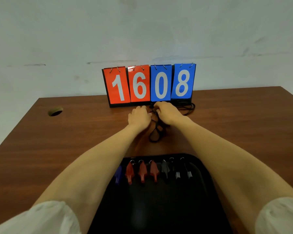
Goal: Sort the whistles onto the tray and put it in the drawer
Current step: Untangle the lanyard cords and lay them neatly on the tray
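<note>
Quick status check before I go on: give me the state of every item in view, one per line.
Tray: on the table's near edge, holding a row of whistles.
Red whistles: three, side by side on the tray.
Black cords: tangled on the table.
Left hand: at the cords.
Right hand: at the cords.
Scoreboard: upright, reads 1608.

Both hands (139,116) seemingly on cords (155,132)

On the black tray (159,208) lay a row of whistles (142,171): one blue, three red, several black, near its far edge
</note>
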A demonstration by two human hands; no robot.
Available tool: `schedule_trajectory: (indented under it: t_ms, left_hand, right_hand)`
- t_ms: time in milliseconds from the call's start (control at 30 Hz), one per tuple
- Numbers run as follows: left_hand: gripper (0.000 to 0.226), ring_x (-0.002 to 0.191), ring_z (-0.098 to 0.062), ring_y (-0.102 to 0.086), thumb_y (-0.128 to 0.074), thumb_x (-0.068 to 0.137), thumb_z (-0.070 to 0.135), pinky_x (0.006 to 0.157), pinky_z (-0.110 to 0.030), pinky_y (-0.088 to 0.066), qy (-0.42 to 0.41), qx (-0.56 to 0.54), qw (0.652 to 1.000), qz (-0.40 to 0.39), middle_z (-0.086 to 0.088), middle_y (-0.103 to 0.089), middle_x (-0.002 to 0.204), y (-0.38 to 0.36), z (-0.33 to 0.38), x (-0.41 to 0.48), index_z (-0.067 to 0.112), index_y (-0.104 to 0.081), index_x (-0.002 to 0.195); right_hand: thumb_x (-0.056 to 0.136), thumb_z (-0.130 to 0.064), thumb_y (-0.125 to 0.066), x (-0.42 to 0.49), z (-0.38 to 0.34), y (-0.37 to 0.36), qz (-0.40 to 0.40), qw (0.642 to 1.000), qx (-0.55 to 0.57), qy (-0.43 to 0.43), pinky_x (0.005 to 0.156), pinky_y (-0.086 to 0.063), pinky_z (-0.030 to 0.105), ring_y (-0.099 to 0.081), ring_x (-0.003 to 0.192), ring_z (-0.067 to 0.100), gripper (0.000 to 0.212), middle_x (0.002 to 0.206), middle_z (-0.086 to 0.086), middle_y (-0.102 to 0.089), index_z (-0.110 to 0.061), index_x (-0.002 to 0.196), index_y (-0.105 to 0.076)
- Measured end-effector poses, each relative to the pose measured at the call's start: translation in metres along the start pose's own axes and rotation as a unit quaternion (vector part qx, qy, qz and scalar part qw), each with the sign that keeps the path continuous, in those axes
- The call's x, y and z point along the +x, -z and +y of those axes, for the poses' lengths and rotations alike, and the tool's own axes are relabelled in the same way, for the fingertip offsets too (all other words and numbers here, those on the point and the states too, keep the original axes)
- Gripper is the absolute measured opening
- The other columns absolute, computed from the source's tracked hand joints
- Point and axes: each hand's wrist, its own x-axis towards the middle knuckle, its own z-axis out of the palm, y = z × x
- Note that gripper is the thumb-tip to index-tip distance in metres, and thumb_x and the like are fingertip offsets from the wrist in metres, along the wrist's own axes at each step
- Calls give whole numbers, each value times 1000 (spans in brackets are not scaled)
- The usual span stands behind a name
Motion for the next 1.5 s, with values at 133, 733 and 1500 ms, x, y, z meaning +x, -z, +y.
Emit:
schedule_trajectory:
  t_ms: [133,733,1500]
  left_hand:
    - [37,122,-32,-44,-50,94,32,100,-45,-37,-8,51,998,22,-12,-49,129,-20,2,14,9,-52,122]
    - [46,75,-16,-56,-54,93,7,66,-21,-45,-74,-306,949,-5,2,-50,79,60,22,-56,13,-35,135]
    - [23,60,-15,-40,-40,100,27,56,-24,-35,-225,-287,928,69,4,-55,71,236,99,-211,11,-53,90]
  right_hand:
    - [98,-18,-45,12,10,-16,-1,999,-21,-29,91,-47,39,-52,115,29,35,127,13,-54,-8,131,-47]
    - [100,-22,-40,-57,-44,67,102,994,13,25,72,-40,36,-50,89,28,24,91,8,-55,-8,113,-53]
    - [98,-23,-49,-241,-107,288,303,950,-30,76,68,-45,29,-62,84,19,19,97,-1,-73,-17,107,-65]
